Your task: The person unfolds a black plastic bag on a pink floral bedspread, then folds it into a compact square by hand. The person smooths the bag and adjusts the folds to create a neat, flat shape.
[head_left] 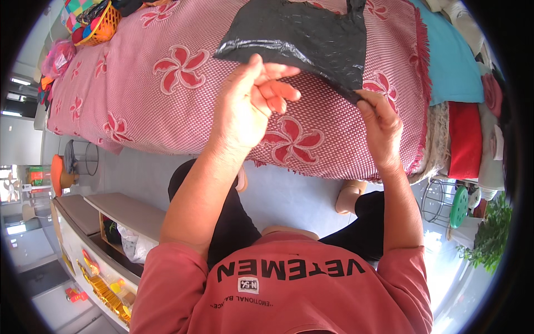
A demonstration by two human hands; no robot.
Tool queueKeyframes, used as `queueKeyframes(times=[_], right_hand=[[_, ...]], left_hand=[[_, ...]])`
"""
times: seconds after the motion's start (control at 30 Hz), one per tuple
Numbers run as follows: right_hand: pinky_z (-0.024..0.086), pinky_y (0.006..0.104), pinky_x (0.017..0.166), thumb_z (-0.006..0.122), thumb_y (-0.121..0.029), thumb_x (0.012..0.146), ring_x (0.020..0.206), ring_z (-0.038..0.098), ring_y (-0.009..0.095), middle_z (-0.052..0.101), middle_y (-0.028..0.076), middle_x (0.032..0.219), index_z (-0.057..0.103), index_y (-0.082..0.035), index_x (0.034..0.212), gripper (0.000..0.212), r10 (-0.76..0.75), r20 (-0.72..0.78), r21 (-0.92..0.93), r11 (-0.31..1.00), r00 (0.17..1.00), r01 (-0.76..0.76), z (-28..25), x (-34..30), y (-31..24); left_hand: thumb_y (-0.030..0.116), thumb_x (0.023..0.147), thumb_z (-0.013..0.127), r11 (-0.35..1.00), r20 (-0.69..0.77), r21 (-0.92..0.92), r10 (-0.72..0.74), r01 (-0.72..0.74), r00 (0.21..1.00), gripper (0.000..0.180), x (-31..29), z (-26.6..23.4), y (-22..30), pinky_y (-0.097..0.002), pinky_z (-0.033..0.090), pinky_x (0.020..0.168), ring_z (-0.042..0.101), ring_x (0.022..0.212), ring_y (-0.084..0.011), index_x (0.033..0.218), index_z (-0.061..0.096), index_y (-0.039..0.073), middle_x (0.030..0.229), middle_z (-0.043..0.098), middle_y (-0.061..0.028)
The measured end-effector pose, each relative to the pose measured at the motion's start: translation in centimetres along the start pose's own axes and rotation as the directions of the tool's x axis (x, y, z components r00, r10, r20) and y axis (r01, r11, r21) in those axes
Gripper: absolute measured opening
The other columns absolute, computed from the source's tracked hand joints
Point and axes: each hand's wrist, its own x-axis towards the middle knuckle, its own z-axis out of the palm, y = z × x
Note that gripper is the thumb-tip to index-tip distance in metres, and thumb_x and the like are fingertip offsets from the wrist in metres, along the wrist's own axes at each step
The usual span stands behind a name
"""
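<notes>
A black plastic bag [303, 34] lies flattened out over the far part of a red-and-white patterned cover, its near edge lifted toward me. My right hand [384, 122] pinches the bag's near right corner between thumb and fingers. Just below the bag's near left edge is my left hand [247, 103], palm turned up, with its thumb raised and its fingers loosely curled and apart. Nothing shows in that palm. Whether the left fingertips touch the bag's edge, I cannot tell.
The flowered cover [181, 69] spreads across the bed in front of me. A yellow basket [103, 26] of colourful things stands far left. Blue fabric [453, 61] and red fabric [464, 139] lie right. An open cabinet [125, 209] is near left, a plant [489, 234] near right.
</notes>
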Motion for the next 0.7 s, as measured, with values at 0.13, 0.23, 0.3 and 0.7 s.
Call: queueKeyframes(times=[0.13,0.23,0.3,0.7], right_hand=[[0.045,0.0232,0.074,0.063,-0.013,0.098,0.08,0.056,0.008,0.064,-0.001,0.084,0.068,0.001,0.101,0.015,0.241,0.058,0.383,0.891,0.969,-0.245,-1.0,1.3,2.2],[0.043,0.0232,0.076,0.061,-0.017,0.1,0.08,0.053,0.007,0.063,-0.003,0.087,0.069,-0.001,0.1,0.017,0.328,0.092,0.633,0.709,0.94,-0.31,-0.8,2.0,2.7],[0.044,0.0239,0.077,0.061,-0.016,0.1,0.081,0.054,0.007,0.064,-0.002,0.089,0.068,-0.001,0.101,0.017,0.36,0.118,0.741,0.588,0.925,-0.324,-0.7,2.5,2.3],[0.053,0.0355,0.097,0.054,-0.015,0.103,0.102,0.067,0.019,0.071,0.012,0.109,0.066,0.002,0.108,0.021,0.371,0.188,0.882,0.345,0.91,-0.322,-1.2,3.0,4.1]], left_hand=[[0.018,0.102,0.055,0.926,0.068,0.196,0.314,-0.321,0.947,0.021,0.3,0.5,1.4,-0.0282,0.057,0.063,0.074,0.08,-0.0239,0.101,0.068,0.001,0.105,0.072,-0.0185],[0.011,0.099,0.061,0.892,0.022,0.229,0.396,-0.39,0.918,0.012,0.4,0.3,1.8,-0.0288,0.056,0.064,0.073,0.078,-0.0219,0.102,0.066,0.001,0.102,0.073,-0.0165],[0.011,0.098,0.062,0.892,-0.039,0.248,0.398,-0.377,0.917,0.012,0.5,0.1,2.0,-0.0294,0.056,0.065,0.072,0.077,-0.0213,0.102,0.066,0.001,0.1,0.073,-0.0159],[0.013,0.097,0.062,0.909,-0.156,0.312,0.335,-0.276,0.929,0.011,0.4,0.2,2.2,-0.0281,0.051,0.072,0.067,0.078,-0.0156,0.1,0.067,0.004,0.098,0.073,-0.0109]])
